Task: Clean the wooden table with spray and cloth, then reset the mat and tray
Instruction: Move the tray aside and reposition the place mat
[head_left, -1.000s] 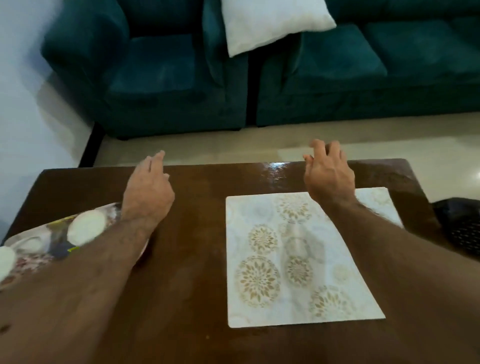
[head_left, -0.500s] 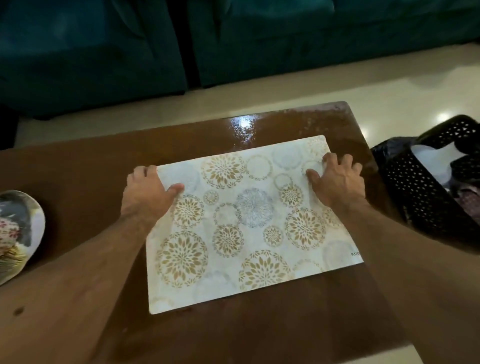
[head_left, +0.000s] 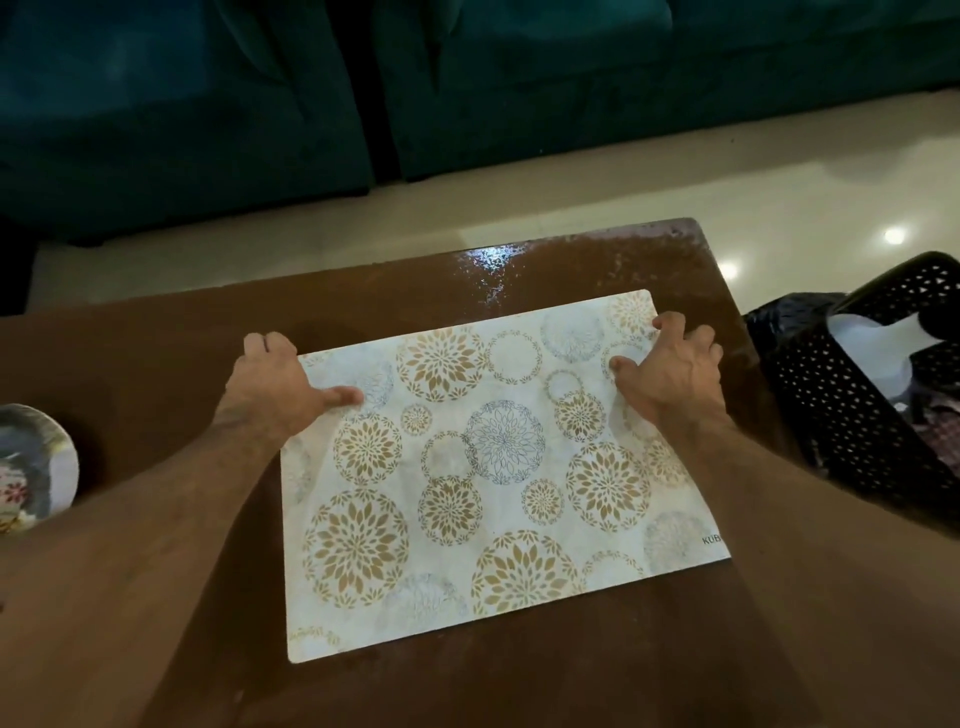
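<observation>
Mat (head_left: 498, 467) lies flat on the wooden table (head_left: 156, 353); left hand (head_left: 275, 384) and right hand (head_left: 670, 374) each grip a far corner.

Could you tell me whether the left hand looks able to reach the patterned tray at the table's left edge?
Probably yes: the left hand grips the mat's corner, and only bare table lies between it and the tray.

A: What's cut off?

B: The tray (head_left: 31, 467) at the left edge shows only its right part. The black basket (head_left: 852, 415) runs off the right edge, its contents unclear.

A: Anything hidden?

B: The left hand (head_left: 275, 387) covers the mat (head_left: 498, 467)'s far left corner, its fingertips out of sight. The mat's printed word is partly hidden under the right forearm.
</observation>
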